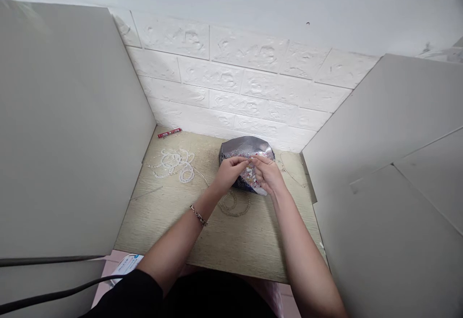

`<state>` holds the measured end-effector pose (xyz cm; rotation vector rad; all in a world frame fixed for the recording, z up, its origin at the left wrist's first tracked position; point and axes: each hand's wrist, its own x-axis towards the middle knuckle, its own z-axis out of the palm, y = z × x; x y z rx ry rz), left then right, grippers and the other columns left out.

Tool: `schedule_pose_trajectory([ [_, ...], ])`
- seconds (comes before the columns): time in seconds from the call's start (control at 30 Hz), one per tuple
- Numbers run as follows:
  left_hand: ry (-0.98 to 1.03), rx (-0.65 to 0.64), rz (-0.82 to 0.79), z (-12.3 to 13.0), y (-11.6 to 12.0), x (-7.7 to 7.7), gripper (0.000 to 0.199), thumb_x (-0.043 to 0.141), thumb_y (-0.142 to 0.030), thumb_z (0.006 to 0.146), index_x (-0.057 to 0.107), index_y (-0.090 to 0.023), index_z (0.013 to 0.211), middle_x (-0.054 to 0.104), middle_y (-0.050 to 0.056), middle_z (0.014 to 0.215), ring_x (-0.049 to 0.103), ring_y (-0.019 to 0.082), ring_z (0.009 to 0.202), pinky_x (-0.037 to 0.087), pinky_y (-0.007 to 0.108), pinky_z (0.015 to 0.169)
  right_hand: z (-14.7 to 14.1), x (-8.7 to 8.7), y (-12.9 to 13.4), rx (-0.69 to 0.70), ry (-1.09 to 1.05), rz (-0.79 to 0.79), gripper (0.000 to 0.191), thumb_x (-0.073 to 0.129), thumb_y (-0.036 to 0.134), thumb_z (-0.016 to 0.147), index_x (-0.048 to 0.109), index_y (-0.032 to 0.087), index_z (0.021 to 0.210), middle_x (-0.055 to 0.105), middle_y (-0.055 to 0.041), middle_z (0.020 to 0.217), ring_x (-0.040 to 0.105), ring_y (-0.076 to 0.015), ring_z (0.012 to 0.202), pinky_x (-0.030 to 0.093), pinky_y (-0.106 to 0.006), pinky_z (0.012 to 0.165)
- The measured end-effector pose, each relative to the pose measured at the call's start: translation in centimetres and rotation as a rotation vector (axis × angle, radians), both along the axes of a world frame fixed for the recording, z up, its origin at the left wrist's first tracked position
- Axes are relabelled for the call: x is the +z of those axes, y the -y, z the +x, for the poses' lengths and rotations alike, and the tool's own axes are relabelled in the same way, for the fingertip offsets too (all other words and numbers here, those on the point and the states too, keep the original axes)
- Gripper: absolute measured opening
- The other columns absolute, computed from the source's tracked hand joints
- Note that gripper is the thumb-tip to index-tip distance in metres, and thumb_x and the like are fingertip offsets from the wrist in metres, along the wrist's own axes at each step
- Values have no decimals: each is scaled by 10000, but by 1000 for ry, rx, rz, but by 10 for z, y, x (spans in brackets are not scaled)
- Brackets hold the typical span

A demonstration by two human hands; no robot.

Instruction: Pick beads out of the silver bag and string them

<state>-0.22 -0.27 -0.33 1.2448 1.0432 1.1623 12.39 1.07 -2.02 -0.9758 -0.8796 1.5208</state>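
Note:
My left hand (231, 170) and my right hand (266, 171) meet fingertip to fingertip over a dark, silvery container (246, 144) full of small multicoloured beads (249, 175). Both hands are closed in a pinch. Whatever lies between the fingertips is too small to name. Just below the container, a loop of pale clear beads (235, 212) rests on the tabletop. A thin strand runs from near my left wrist toward a pile of white bead strings (175, 163) on the left.
A small red packet (170, 133) lies at the back left against the white brick-patterned wall (253, 86). Grey panels (72, 130) close in both sides of the wooden table (173, 231). Thin thread (294, 175) lies right of the container. Black cables (54, 296) cross the lower left.

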Motion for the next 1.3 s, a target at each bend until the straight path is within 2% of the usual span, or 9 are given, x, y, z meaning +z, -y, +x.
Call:
schedule_pose_trajectory([
  [0.27,5,1,25,0,-1,-3,229,576,-314,625,656,-135,745,507,-18,448,432,87,495,322,215,497,-2,1,0,-11,-46,-12,248,681,251,529,585,136,726,271,115,340,142,7,305,80,-135,276],
  [0.53,69,-16,-45,0,-1,-4,299,536,-384,658,609,-106,741,297,-71,370,230,30,355,165,184,365,-2,0,1,-2,-47,6,242,675,256,538,585,141,731,304,107,369,151,9,308,94,-128,270],
  [0.67,126,-18,-51,0,-3,-8,301,473,-406,700,549,-115,693,242,-79,383,210,28,338,151,178,345,-2,-1,0,-9,-60,-2,242,674,251,543,583,144,740,312,106,375,144,9,309,92,-126,267],
  [0.9,264,-75,-54,2,-5,-11,238,434,-326,735,534,-120,800,272,-62,488,235,25,391,192,161,374,-3,1,1,-7,-112,-19,230,674,244,544,580,148,730,287,110,374,152,7,310,101,-118,264],
  [1.17,61,9,140,2,-8,-19,179,442,-318,739,509,-152,747,376,-51,492,354,47,426,290,168,416,-4,-2,0,6,-126,-21,222,675,243,547,567,156,720,265,115,371,138,6,305,95,-117,258],
  [1.23,28,18,166,1,-7,-18,185,457,-312,729,534,-148,771,442,-37,515,413,60,451,337,181,450,-4,-2,0,5,-128,-17,220,674,246,547,563,156,713,274,113,374,141,7,305,96,-118,258],
  [1.3,7,58,196,1,-6,-17,204,472,-306,719,560,-147,813,538,-8,621,463,68,495,377,195,496,-4,-2,0,8,-128,-13,222,669,253,552,564,156,722,292,110,381,141,7,307,96,-119,259],
])
